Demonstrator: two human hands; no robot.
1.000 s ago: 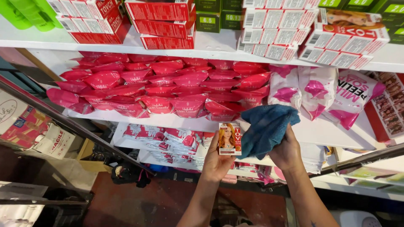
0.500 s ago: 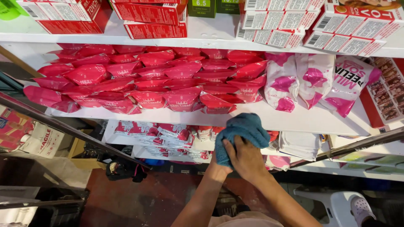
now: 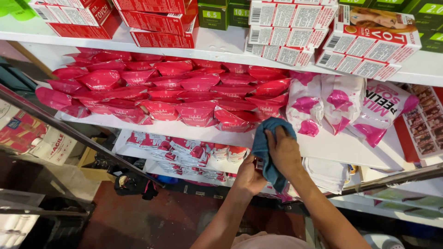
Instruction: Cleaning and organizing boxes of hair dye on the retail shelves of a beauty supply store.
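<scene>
**Cloth Pressed Over a Small Box at the Shelf Edge**

Head view: the right hand [image 3: 285,150] lay palm-down, fingers curled, gripping a blue cloth [image 3: 267,147] that draped over and down past the left hand [image 3: 249,177]. The left hand was raised from below, fingers closed around a small box [image 3: 259,165] almost wholly hidden by the cloth. Both forearms rose from the bottom edge, meeting just in front of the white shelf [image 3: 341,150]. Behind them, red pouches [image 3: 161,92] were stacked in rows, with pink-and-white bags [image 3: 341,103] to the right.
</scene>
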